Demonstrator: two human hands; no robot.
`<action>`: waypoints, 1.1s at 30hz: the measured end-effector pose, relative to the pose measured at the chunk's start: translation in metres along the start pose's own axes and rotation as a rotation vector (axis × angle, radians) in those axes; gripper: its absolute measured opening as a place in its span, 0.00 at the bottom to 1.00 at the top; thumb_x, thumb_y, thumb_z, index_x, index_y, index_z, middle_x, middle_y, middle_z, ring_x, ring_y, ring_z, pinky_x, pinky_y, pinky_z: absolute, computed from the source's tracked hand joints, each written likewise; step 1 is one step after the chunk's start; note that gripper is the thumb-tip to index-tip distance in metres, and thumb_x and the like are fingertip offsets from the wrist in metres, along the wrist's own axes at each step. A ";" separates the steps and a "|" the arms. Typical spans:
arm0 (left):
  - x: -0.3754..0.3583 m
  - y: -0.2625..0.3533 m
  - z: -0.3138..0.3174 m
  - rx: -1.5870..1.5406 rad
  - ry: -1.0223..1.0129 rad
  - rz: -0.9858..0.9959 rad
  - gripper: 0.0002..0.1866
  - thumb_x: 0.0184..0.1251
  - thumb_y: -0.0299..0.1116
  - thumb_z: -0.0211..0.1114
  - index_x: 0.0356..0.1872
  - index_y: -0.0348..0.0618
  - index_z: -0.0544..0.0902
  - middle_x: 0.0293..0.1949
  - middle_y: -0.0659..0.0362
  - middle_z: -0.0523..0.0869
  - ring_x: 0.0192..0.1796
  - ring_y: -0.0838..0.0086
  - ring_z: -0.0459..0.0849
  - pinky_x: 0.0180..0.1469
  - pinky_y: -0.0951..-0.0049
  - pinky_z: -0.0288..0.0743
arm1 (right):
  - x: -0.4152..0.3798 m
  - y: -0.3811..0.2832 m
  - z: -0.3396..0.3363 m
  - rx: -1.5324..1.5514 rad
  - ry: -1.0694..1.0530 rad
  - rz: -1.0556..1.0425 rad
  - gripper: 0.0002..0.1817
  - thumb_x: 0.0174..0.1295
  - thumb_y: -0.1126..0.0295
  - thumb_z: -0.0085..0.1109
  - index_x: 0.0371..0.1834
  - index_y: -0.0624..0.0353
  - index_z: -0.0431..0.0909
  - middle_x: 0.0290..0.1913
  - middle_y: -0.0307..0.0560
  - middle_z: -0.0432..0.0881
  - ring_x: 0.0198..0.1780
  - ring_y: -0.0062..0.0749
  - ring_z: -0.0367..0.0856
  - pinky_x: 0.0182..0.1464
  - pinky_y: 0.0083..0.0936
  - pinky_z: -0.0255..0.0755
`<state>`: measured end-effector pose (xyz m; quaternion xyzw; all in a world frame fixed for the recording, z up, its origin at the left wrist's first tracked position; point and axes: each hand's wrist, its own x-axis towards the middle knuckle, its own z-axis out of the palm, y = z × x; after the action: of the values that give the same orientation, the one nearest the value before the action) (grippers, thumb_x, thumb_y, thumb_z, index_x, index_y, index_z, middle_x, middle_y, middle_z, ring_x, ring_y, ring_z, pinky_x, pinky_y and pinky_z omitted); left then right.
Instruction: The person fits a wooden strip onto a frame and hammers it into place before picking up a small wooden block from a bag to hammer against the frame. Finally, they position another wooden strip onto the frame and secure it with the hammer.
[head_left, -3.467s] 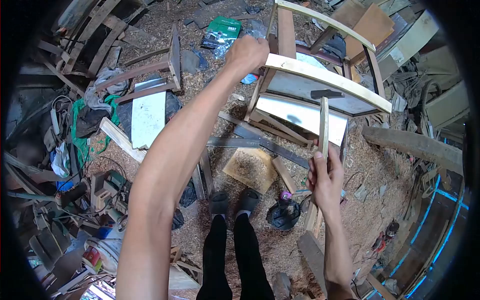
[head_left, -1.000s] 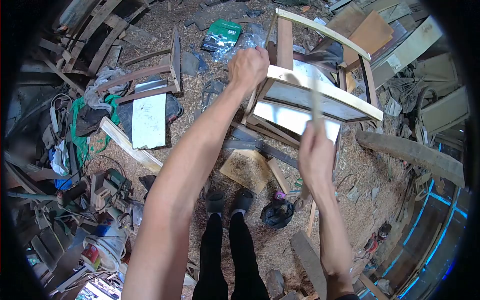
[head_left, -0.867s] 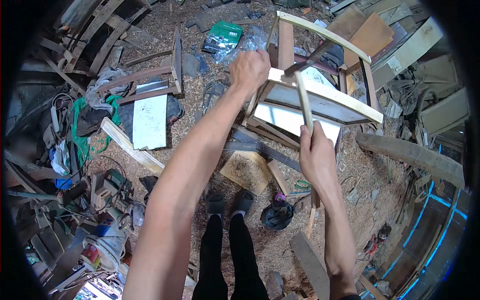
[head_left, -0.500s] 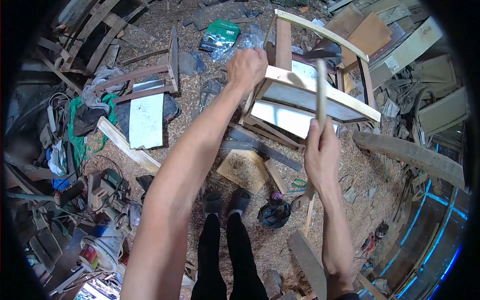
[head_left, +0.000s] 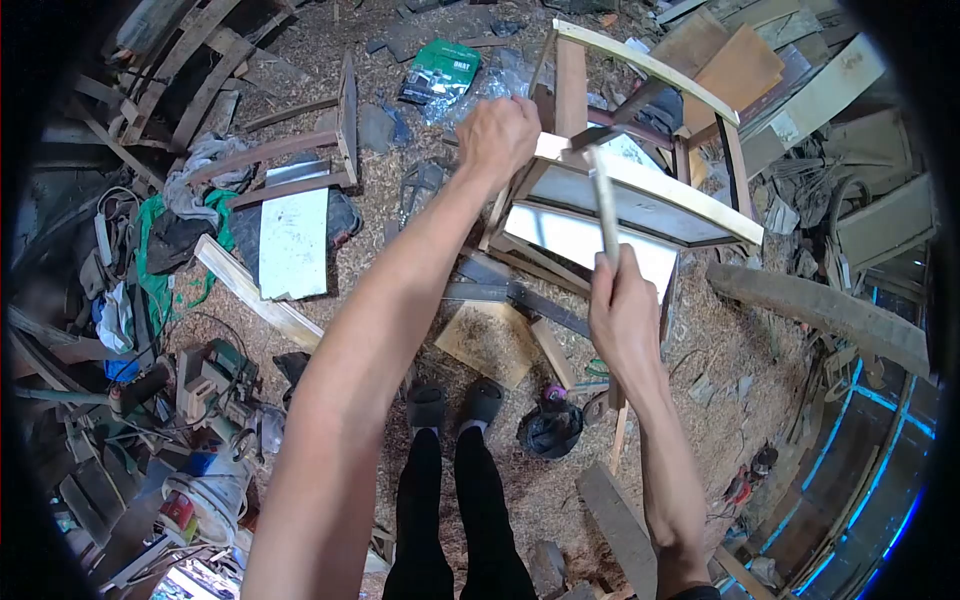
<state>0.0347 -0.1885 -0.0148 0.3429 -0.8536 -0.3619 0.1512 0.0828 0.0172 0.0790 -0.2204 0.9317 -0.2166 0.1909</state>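
A wooden frame (head_left: 690, 204) with pale rails and a white panel stands ahead of me, right of centre. My left hand (head_left: 497, 136) is closed round the left corner of its near rail. In my right hand (head_left: 628, 308) is the pale handle of a hammer (head_left: 606, 205), fingers wrapped round it. The hammer's dark head lies at the near rail, a little right of my left hand; whether it touches the wood I cannot tell.
A green packet (head_left: 440, 70) lies beyond the frame. Wood offcuts and a square board (head_left: 487, 343) lie near my feet. A curved timber (head_left: 820, 312) is at the right, and a power tool (head_left: 212, 385) at the left.
The hammer head has come down and left onto or near the near rail, and its handle now leans left. My right hand has shifted slightly left. My left hand has barely moved.
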 end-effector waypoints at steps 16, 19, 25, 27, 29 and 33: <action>0.010 -0.013 -0.004 -0.179 -0.270 -0.005 0.28 0.68 0.43 0.43 0.31 0.24 0.83 0.35 0.30 0.82 0.43 0.39 0.82 0.54 0.53 0.74 | -0.003 0.053 0.000 -0.185 0.164 -0.481 0.13 0.60 0.69 0.62 0.47 0.59 0.81 0.23 0.50 0.78 0.20 0.36 0.78 0.21 0.30 0.69; 0.009 -0.012 -0.005 -0.189 -0.267 -0.015 0.28 0.68 0.43 0.43 0.31 0.24 0.83 0.34 0.30 0.82 0.43 0.39 0.82 0.53 0.53 0.74 | 0.017 0.057 -0.002 -0.115 0.392 -0.422 0.12 0.59 0.70 0.63 0.46 0.58 0.83 0.22 0.49 0.79 0.17 0.32 0.77 0.20 0.30 0.68; 0.009 -0.014 -0.003 -0.214 -0.270 -0.015 0.28 0.68 0.43 0.43 0.30 0.24 0.82 0.34 0.31 0.82 0.43 0.39 0.82 0.53 0.53 0.74 | 0.008 0.068 0.005 -0.173 0.169 -0.477 0.14 0.57 0.69 0.64 0.48 0.55 0.83 0.22 0.45 0.79 0.16 0.34 0.77 0.20 0.31 0.72; 0.012 -0.015 -0.002 -0.215 -0.267 -0.015 0.28 0.67 0.43 0.44 0.29 0.24 0.82 0.34 0.31 0.82 0.42 0.39 0.82 0.53 0.53 0.74 | 0.008 0.071 0.006 -0.211 0.221 -0.425 0.14 0.57 0.69 0.64 0.48 0.55 0.83 0.22 0.45 0.79 0.16 0.34 0.77 0.20 0.31 0.72; 0.013 -0.017 0.001 -0.193 -0.252 -0.010 0.28 0.67 0.44 0.44 0.29 0.25 0.83 0.34 0.31 0.82 0.42 0.39 0.82 0.53 0.54 0.74 | 0.002 0.068 0.007 -0.166 0.255 -0.443 0.13 0.59 0.69 0.62 0.47 0.55 0.83 0.22 0.47 0.78 0.16 0.38 0.76 0.20 0.33 0.71; 0.008 -0.013 -0.003 -0.158 -0.260 -0.004 0.29 0.68 0.45 0.44 0.20 0.25 0.78 0.18 0.43 0.80 0.23 0.55 0.82 0.36 0.57 0.75 | 0.013 0.064 0.010 -0.181 0.243 -0.392 0.13 0.57 0.68 0.64 0.46 0.55 0.83 0.23 0.48 0.78 0.17 0.41 0.76 0.22 0.32 0.72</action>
<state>0.0368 -0.2018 -0.0218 0.2818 -0.8342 -0.4696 0.0652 0.0550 0.0596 0.0361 -0.3854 0.9028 -0.1902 0.0111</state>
